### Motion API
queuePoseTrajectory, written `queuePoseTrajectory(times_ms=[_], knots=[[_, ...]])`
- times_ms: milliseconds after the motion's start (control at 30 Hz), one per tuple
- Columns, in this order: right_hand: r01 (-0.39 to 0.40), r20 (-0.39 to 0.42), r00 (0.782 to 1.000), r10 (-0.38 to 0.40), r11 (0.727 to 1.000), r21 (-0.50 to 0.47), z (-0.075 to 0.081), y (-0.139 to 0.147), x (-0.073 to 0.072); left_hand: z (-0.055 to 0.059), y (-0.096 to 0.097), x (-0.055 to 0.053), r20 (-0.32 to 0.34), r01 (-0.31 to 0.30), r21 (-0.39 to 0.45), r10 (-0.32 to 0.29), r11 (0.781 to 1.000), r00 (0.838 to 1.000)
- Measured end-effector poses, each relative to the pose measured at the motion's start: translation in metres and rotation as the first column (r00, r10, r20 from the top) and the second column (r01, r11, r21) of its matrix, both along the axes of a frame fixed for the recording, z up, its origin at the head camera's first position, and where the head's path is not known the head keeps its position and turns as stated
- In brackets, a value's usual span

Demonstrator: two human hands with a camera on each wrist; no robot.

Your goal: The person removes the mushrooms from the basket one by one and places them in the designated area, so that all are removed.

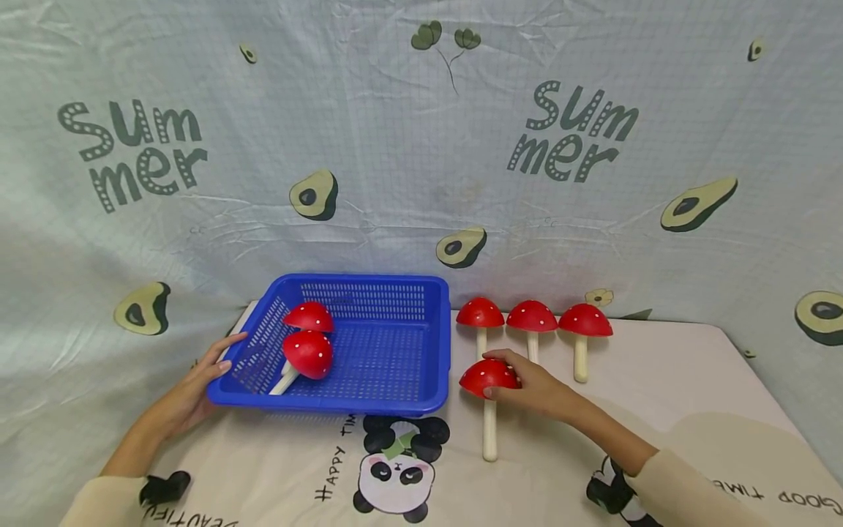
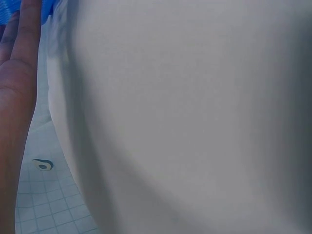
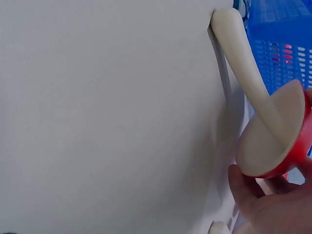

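My right hand (image 1: 530, 384) grips a toy mushroom (image 1: 489, 432) by the edge of its red, white-dotted cap, thumb on the near side. In the right wrist view its pale stem (image 3: 243, 58) points away from the fingers, close over the cloth; whether it touches cannot be told. At the left side of a blue plastic basket (image 1: 329, 405), my left hand (image 1: 191, 391) rests its outstretched fingers against the rim. Two mushrooms lie inside the basket's left part, a front one (image 1: 308, 355) and a back one (image 1: 309, 317).
Three more mushrooms lie in a row behind the right hand: a left one (image 1: 480, 312), a middle one (image 1: 531, 316) and a right one (image 1: 585, 320). A printed cloth (image 1: 540, 468) covers the table. Behind it hangs a pale patterned curtain (image 1: 395, 124).
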State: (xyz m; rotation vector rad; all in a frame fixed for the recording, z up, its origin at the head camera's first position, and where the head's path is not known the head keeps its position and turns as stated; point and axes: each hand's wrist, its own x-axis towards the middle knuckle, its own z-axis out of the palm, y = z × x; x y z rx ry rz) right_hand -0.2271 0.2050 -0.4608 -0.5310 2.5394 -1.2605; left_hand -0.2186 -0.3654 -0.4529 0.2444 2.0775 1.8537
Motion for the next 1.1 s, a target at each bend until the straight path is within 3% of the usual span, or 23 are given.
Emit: queuePoseTrajectory(times_ms=[267, 500, 667, 1100], knots=[[0.028, -0.040, 0.999, -0.029, 0.999, -0.020, -0.003, -0.016, -0.002, -0.001, 0.001, 0.000, -0.005, -0.013, -0.021, 0.013, 1.000, 1.000], [0.080, -0.013, 0.997, -0.080, 0.996, -0.034, 0.000, -0.023, -0.001, -0.004, 0.000, -0.001, -0.005, -0.022, -0.031, 0.022, 0.999, 1.000], [0.075, 0.007, 0.997, -0.075, 0.997, -0.025, 0.002, -0.025, -0.002, -0.003, 0.000, -0.001, -0.013, -0.015, -0.016, 0.015, 1.000, 1.000], [0.038, -0.042, 0.998, -0.036, 0.998, 0.047, 0.007, -0.019, -0.001, -0.003, 0.001, 0.000, 0.000, -0.021, -0.016, 0.021, 1.000, 1.000]])
